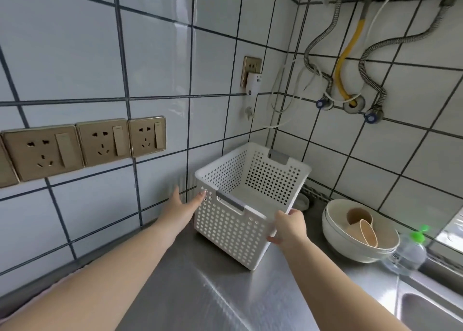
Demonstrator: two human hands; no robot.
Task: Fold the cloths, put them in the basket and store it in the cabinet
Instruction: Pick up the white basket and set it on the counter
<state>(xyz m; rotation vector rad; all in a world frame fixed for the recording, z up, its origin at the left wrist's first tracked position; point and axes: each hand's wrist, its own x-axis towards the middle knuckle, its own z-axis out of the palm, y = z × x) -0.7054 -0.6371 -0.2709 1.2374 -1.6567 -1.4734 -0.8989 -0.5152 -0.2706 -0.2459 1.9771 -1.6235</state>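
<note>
A white perforated plastic basket (233,228) with grey handles stands on the steel counter (200,293) in the wall corner; nothing lies inside it. My left hand (184,205) reaches with straight fingers to the basket's near left corner, fingertips touching the rim. My right hand (288,226) grips the basket's near right corner, thumb on the outside and fingers over the rim. No cloths and no cabinet are in view.
Stacked cream bowls (335,215) holding paper cups (363,224) stand right of the basket. A clear bottle with a green cap (411,248) stands beside a sink (431,310). Wall sockets (82,145) line the tiled wall; hoses (348,55) and valves hang above.
</note>
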